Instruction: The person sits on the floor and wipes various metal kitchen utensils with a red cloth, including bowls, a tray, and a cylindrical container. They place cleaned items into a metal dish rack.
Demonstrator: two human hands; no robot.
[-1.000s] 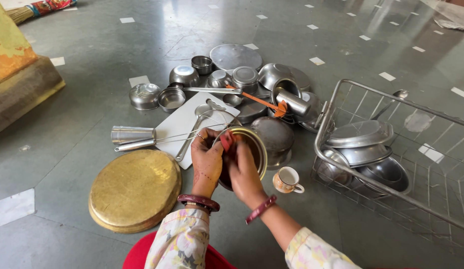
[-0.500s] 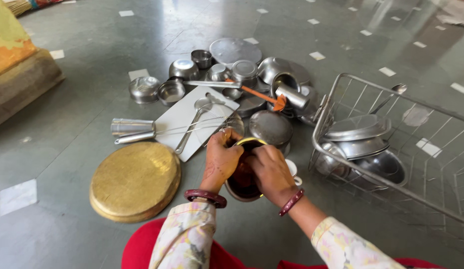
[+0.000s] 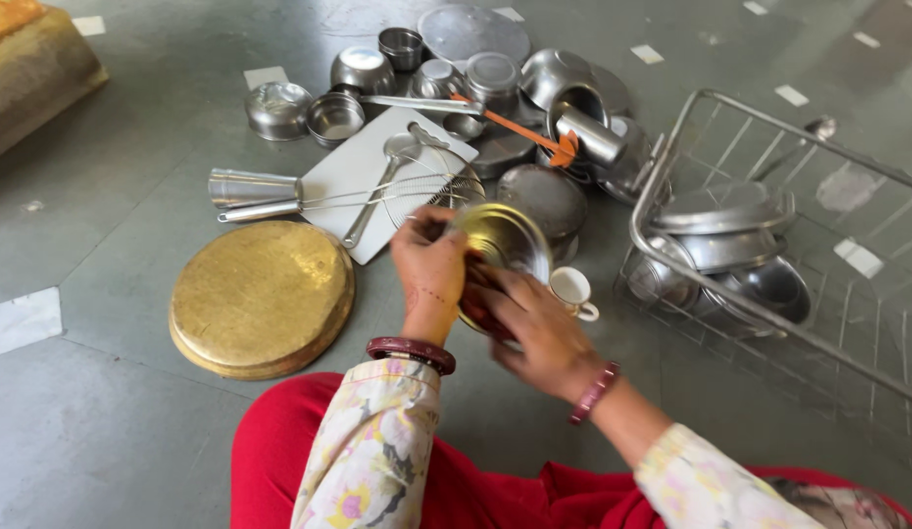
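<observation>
A round brass bowl (image 3: 503, 240) is held tilted above the floor between both hands, its outer side turned up. My left hand (image 3: 429, 269) grips its left rim. My right hand (image 3: 530, 328) holds it from below and the right, fingers pressed against it; a bit of red shows under the fingers, too blurred to name. A small white cup (image 3: 573, 292) stands just right of the bowl. A large round brass plate (image 3: 262, 297) lies upside down on the floor to the left.
Several steel bowls, lids and tumblers (image 3: 495, 78) are heaped ahead on the grey floor. A white board (image 3: 363, 181) carries a ladle and a wire whisk. A wire basket (image 3: 769, 255) at right holds steel vessels. A steel tumbler (image 3: 245, 186) lies on its side.
The brass bowl has been turned over from open side facing me to outer side up. My right hand has slid from inside it to underneath. The view has shifted downward.
</observation>
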